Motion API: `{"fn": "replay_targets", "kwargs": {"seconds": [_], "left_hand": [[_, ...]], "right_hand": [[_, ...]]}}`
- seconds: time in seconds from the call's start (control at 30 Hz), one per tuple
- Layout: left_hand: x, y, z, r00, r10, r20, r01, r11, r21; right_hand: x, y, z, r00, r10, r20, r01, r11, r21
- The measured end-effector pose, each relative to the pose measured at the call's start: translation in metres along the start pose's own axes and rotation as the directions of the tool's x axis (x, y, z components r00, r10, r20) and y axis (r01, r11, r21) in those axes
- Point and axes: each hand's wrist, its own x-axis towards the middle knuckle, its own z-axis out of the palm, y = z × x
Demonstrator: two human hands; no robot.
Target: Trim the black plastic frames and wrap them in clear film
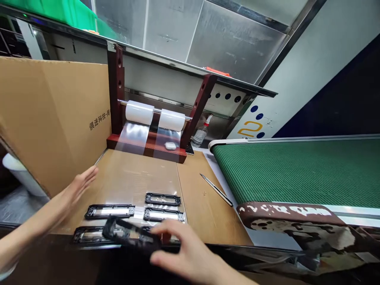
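Observation:
My right hand is closed on one end of a long black plastic frame, blurred by motion, above the front edge of the work surface. Beneath and beyond it lie several similar black frames with pale strips inside, on clear film. Some of them are partly hidden by the held piece and my hand. To the left, my left hand is empty, its fingers stretched out, beside a cardboard panel.
Two white film rolls hang on a rod in a dark red stand; a white case sits on its base. A knife lies right, near the green conveyor belt. A spray bottle stands behind.

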Motion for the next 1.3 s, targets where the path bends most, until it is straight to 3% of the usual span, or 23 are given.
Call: {"fn": "replay_targets", "kwargs": {"seconds": [0.03,0.1,0.2,0.4,0.67,0.83,0.9,1.0,1.07,1.17,1.3], "left_hand": [[0.013,0.000,-0.004,0.992,-0.120,0.029,0.123,0.987,-0.100],[0.030,0.000,-0.007,0.947,-0.285,0.146,0.315,0.911,-0.265],[0.038,0.001,-0.004,0.882,-0.361,0.303,0.460,0.800,-0.387],[0.040,-0.005,-0.006,0.837,-0.380,0.395,0.535,0.721,-0.441],[0.040,-0.001,-0.007,0.820,-0.396,0.413,0.555,0.728,-0.403],[0.040,-0.001,-0.007,0.839,-0.373,0.397,0.514,0.784,-0.349],[0.039,-0.001,-0.004,0.872,-0.357,0.336,0.458,0.836,-0.302],[0.029,-0.007,0.005,0.957,-0.266,0.120,0.282,0.948,-0.146],[0.017,-0.015,0.011,0.990,-0.124,0.061,0.123,0.992,0.012],[-0.001,-0.030,0.020,0.982,0.039,0.185,-0.078,0.976,0.205],[-0.009,-0.051,0.024,0.963,0.064,0.261,-0.162,0.914,0.372]], "right_hand": [[0.017,-0.004,-0.001,0.991,-0.102,-0.091,0.090,0.988,-0.127],[0.050,-0.007,-0.001,0.955,-0.258,-0.148,0.195,0.918,-0.345],[0.088,0.000,0.006,0.956,-0.266,-0.127,0.159,0.828,-0.538],[0.112,0.014,0.016,0.980,-0.184,-0.081,0.095,0.780,-0.619],[0.121,0.014,0.021,0.980,-0.195,-0.038,0.125,0.751,-0.648],[0.122,0.016,0.025,0.981,-0.191,-0.028,0.125,0.742,-0.659],[0.123,0.015,0.024,0.981,-0.192,-0.034,0.122,0.742,-0.660],[0.123,0.014,0.022,0.982,-0.181,-0.060,0.102,0.764,-0.638],[0.121,0.013,0.019,0.983,-0.165,-0.084,0.080,0.787,-0.611],[0.108,0.015,0.009,0.979,-0.164,-0.123,0.063,0.812,-0.581],[0.067,0.027,-0.022,0.955,-0.215,-0.203,0.069,0.830,-0.554]]}}
